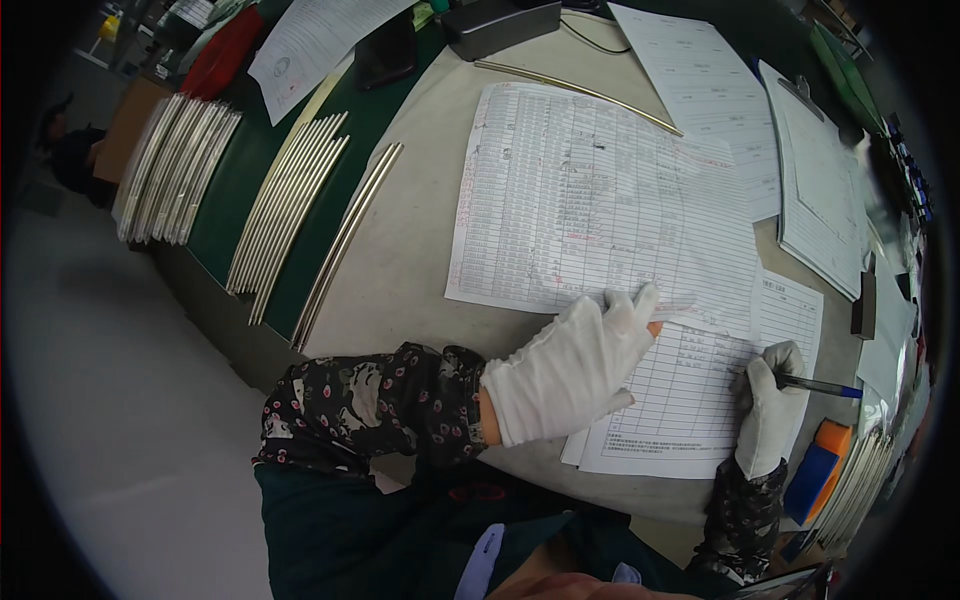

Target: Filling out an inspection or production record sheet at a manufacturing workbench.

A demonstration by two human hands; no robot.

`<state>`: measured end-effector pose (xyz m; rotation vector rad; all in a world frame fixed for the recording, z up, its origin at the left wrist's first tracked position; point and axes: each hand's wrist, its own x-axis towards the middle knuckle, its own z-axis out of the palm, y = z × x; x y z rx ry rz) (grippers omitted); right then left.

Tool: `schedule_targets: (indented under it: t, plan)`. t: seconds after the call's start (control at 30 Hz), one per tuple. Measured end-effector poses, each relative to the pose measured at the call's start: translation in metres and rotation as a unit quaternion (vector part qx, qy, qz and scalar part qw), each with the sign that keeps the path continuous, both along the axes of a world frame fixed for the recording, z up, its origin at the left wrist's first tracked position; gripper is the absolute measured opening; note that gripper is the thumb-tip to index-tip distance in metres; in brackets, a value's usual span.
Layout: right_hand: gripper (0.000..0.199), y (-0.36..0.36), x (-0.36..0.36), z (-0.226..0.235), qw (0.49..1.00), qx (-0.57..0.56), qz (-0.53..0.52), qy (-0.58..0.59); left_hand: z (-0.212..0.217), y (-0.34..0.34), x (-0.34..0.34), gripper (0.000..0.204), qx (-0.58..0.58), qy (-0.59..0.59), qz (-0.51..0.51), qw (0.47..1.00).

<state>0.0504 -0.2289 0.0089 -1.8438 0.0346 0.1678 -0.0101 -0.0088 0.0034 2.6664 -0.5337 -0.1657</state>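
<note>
My left hand [575, 365], in a white glove, lies flat on a printed form [700, 390] at the table's near edge, fingers together and one bare fingertip showing through the glove. My right hand [770, 410], also white-gloved, grips a blue pen [820, 386] with its tip on the same form. A larger table sheet [590, 200] with handwritten marks lies just beyond the form, partly over it.
Curved metal strips [285, 205] lie in rows on the green mat [375, 105] at left; another stack [170, 165] sits farther left. One thin metal rod [580, 92] lies above the sheet. Clipboard with papers [820, 190] at right, a blue-orange block [818, 465] near my right hand, a dark box [500, 22] at the back.
</note>
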Motion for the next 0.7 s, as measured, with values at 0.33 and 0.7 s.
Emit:
schedule_targets:
  t: [0.33, 0.7]
  plan:
    - [0.015, 0.0009, -0.0013, -0.0005, 1.000, -0.003, -0.013, -0.014, 0.0028, 0.0004, -0.0017, 0.056, 0.027, -0.026, -0.007, 0.999]
    - [0.017, -0.0031, 0.0013, 0.0018, 1.000, 0.005, 0.003, 0.013, -0.0034, -0.0012, -0.0045, 0.059, 0.035, -0.077, -0.003, 0.996]
